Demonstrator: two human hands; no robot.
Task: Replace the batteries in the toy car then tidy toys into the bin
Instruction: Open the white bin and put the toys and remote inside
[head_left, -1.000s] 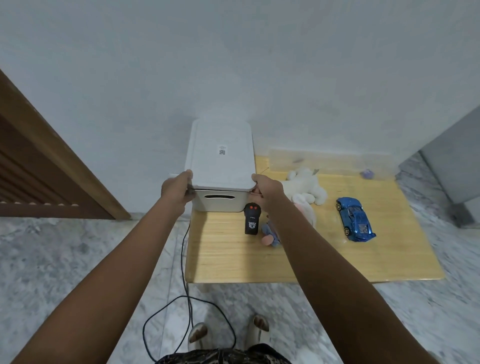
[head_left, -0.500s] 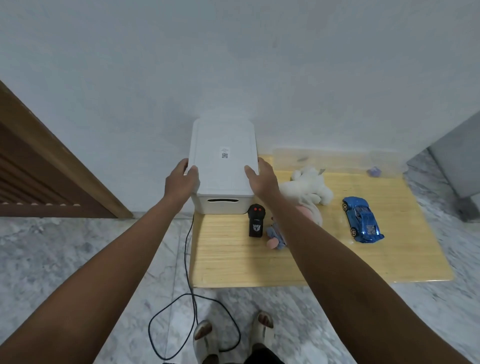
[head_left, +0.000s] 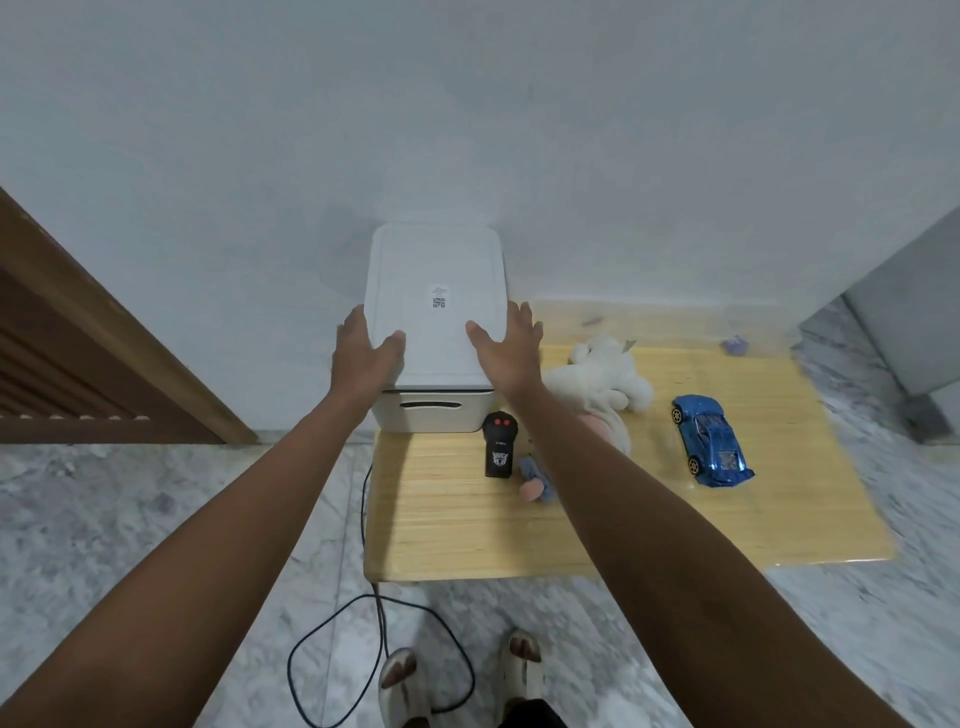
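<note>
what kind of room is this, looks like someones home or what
Most likely a room in a home: a low wooden table stands against a plain wall on a marble floor, with a plush toy, a blue toy car and a white lidded bin on it.

Bin at table's back-left corner; remote before it; car right.

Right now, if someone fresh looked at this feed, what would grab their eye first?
Both hands, left hand and right hand, rest on either side of the white lid of the storage bin at the wooden table's back left corner. Next, the shiny blue toy car stands alone to the right, with a black remote control and a white plush toy between it and the bin.
</note>
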